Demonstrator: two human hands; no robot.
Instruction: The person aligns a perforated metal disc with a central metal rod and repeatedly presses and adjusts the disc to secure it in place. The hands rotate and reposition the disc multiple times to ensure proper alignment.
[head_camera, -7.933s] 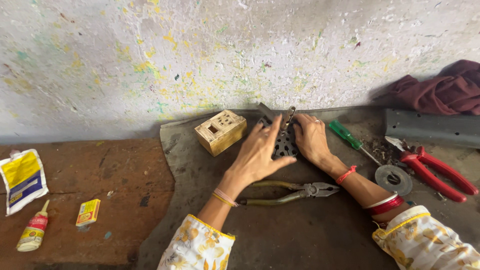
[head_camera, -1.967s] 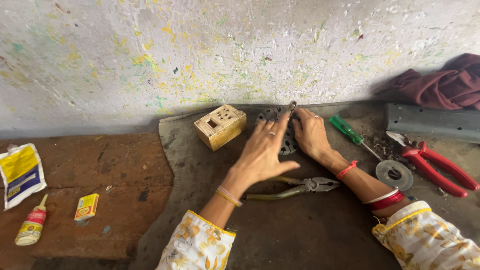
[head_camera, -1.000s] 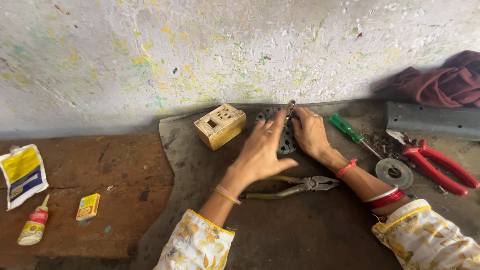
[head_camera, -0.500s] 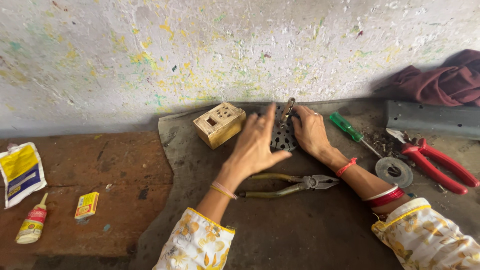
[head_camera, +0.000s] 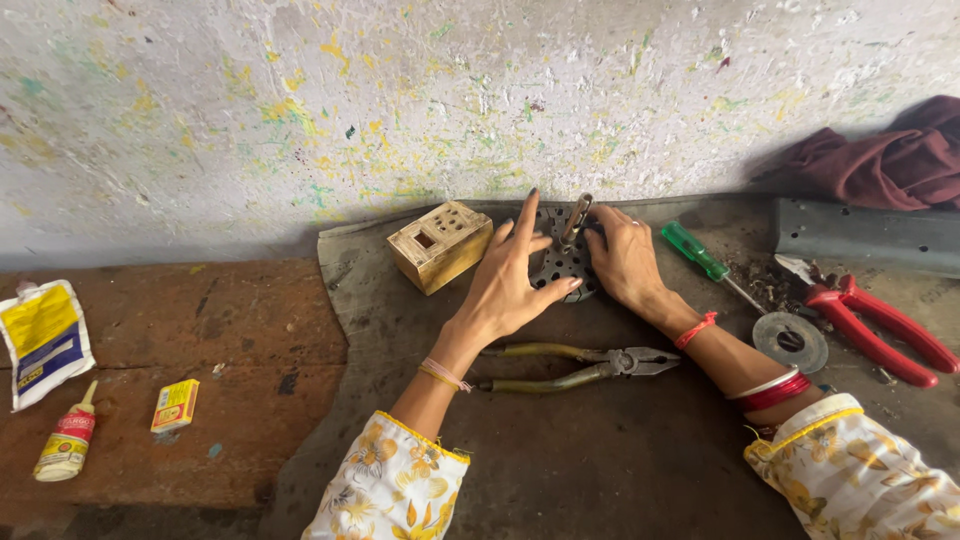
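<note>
A grey, worn worktop (head_camera: 560, 450) runs up to a rough whitewashed wall (head_camera: 400, 100) flecked with yellow, green and red paint; on the person's left the grey sheet ends at a curved edge and a lower reddish-brown surface (head_camera: 200, 330) begins. At the back of the grey sheet, close to the wall, lies a dark perforated metal block (head_camera: 560, 265) with a short metal rod (head_camera: 574, 218) standing tilted in it. The left hand (head_camera: 510, 285) rests on the block's near-left side with fingers spread apart and flat, gripping nothing that can be seen. The right hand (head_camera: 625, 260) lies against the block's right side, fingers curled toward the rod; whether it is closed on anything cannot be told. Just left of the block sits a small wooden box (head_camera: 440, 245) with holes. Pliers (head_camera: 575, 365) lie between the forearms. To the right are a green-handled screwdriver (head_camera: 695, 250), a round metal disc (head_camera: 790, 342), red-handled cutters (head_camera: 875, 325), a grey metal channel (head_camera: 870, 235) and a maroon cloth (head_camera: 880, 160). On the brown surface lie a yellow pouch (head_camera: 42, 340), a glue tube (head_camera: 68, 440) and a small yellow box (head_camera: 176, 405).
</note>
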